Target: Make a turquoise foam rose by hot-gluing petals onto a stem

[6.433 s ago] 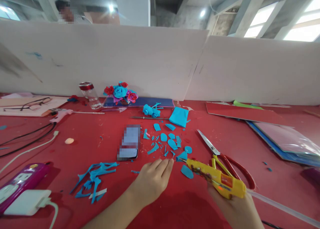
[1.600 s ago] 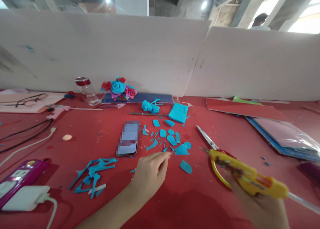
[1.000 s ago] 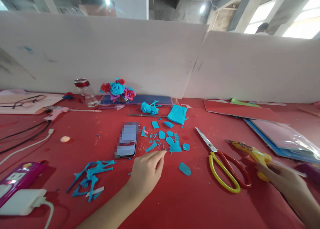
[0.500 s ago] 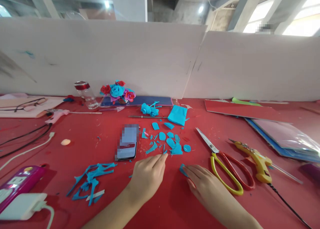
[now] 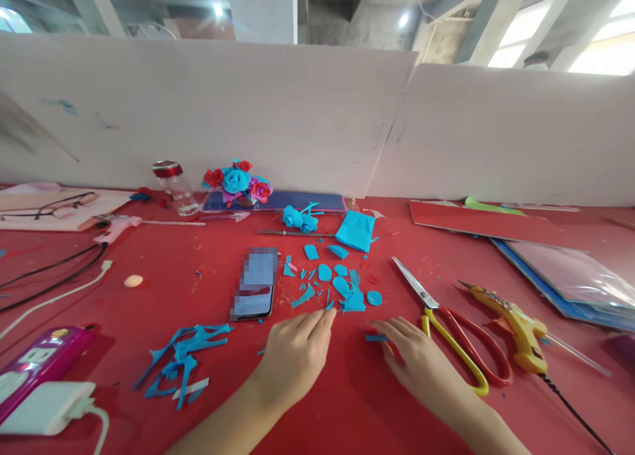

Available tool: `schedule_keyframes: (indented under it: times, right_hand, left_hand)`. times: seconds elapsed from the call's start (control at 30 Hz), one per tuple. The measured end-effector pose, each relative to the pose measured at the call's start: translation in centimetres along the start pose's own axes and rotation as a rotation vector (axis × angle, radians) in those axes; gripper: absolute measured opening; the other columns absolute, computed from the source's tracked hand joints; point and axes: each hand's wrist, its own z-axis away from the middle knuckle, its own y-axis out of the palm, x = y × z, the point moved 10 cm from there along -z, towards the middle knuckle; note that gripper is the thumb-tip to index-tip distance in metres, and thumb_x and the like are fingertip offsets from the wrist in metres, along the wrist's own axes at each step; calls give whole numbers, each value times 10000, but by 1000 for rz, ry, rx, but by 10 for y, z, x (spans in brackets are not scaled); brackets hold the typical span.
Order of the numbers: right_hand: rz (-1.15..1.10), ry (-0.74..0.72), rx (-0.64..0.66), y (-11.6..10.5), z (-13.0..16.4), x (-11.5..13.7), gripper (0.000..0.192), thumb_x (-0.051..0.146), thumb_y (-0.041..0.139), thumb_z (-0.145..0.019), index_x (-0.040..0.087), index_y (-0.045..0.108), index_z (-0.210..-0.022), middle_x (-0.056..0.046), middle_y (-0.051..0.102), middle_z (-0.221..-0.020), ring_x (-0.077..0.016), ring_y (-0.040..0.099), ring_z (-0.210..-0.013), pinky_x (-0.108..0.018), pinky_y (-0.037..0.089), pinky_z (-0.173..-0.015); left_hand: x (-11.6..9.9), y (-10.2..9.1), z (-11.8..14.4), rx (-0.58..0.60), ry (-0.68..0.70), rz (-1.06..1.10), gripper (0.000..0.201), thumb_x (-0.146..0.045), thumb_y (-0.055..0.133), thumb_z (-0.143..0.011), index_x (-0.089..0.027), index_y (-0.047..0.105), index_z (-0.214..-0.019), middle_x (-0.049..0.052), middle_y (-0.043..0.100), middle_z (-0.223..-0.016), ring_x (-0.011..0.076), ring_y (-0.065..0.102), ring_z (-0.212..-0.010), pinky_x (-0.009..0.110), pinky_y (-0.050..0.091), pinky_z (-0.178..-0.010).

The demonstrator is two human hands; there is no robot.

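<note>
My left hand (image 5: 297,352) rests on the red table (image 5: 347,409), fingers held together, their tips beside a cluster of small blue foam petals (image 5: 342,286). Nothing shows in it. My right hand (image 5: 419,362) lies low on the table to the right, thumb and fingers closed on a single blue petal (image 5: 374,338), seen edge-on. Red and yellow scissors (image 5: 461,349) lie just right of that hand. Beyond them a yellow glue gun (image 5: 516,316) lies on the table, held by nobody.
A phone (image 5: 254,286) lies left of the petals, blue offcuts (image 5: 186,356) nearer left. A blue foam sheet (image 5: 356,230), small blue roses (image 5: 300,218), a flower bunch (image 5: 238,180) and a jar (image 5: 173,184) stand behind. A power strip (image 5: 40,366) sits front left, folders (image 5: 570,276) right.
My right hand carried the glue gun to the right, laid it down past the scissors, then came back to the lone blue petal. My left hand has barely moved.
</note>
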Motion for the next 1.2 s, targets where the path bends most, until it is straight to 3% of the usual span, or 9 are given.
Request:
schedule_keyframes:
  times: [0.27, 0.43, 0.67, 0.77, 0.87, 1.0, 1.2]
  right_hand:
    - [-198, 21, 66, 7, 1, -7, 364, 42, 402, -803, 218, 615, -1041, -48, 649, -976, -181, 606, -894, -328, 505, -778]
    - [-191, -14, 59, 5, 1, -3, 363, 20, 409, -791, 213, 618, -1017, -52, 631, -1002, -177, 594, -924, -327, 503, -807]
    - [-157, -254, 20, -1, 3, 25, 294, 80, 407, -866, 236, 611, -1008, -28, 667, -986, -185, 613, -927, -334, 519, -789]
    - [-235, -234, -50, -16, 3, 25, 257, 82, 430, -867, 236, 600, -983, -17, 674, -931, -145, 635, -854, -267, 528, -727]
    - [-292, -244, -191, -46, 4, 23, 271, 66, 463, -859, 242, 579, -1030, -1, 685, -890, -104, 650, -791, -200, 524, -690]
    - [-245, -330, -365, -83, 2, 25, 317, 38, 505, -834, 246, 588, -1058, -16, 689, -930, -116, 660, -815, -206, 533, -710]
    - [-150, -429, -363, -84, -16, 36, 311, 51, 508, -845, 232, 585, -1085, -37, 699, -897, -156, 651, -821, -284, 539, -678]
  left_hand:
    - [2, 2, 2, 10, -14, 0, 253, -34, 433, -848, -110, 661, -929, 44, 732, -758, 138, 669, -574, 209, 515, -498]
    - [3, 4, 2, 8, -15, 2, 244, -36, 442, -845, -107, 659, -932, 42, 731, -760, 145, 668, -569, 225, 517, -496]
    - [1, 2, 1, 14, -8, 11, 247, -33, 433, -849, -105, 650, -942, 45, 730, -766, 141, 668, -586, 213, 513, -501]
    - [1, 2, 1, 12, -5, 11, 247, -39, 430, -852, -106, 648, -946, 42, 727, -756, 137, 661, -572, 212, 509, -494]
    - [0, 4, 3, 21, 9, 9, 248, -35, 435, -845, -101, 643, -963, 43, 723, -755, 140, 660, -574, 220, 512, -496]
    - [-6, 6, 7, 26, 81, -24, 252, -7, 456, -821, -82, 630, -987, 54, 719, -780, 155, 660, -590, 239, 512, -488]
    - [-18, 9, 8, 91, 184, -39, 258, 5, 452, -820, -59, 613, -1011, 74, 710, -799, 164, 658, -611, 256, 528, -512]
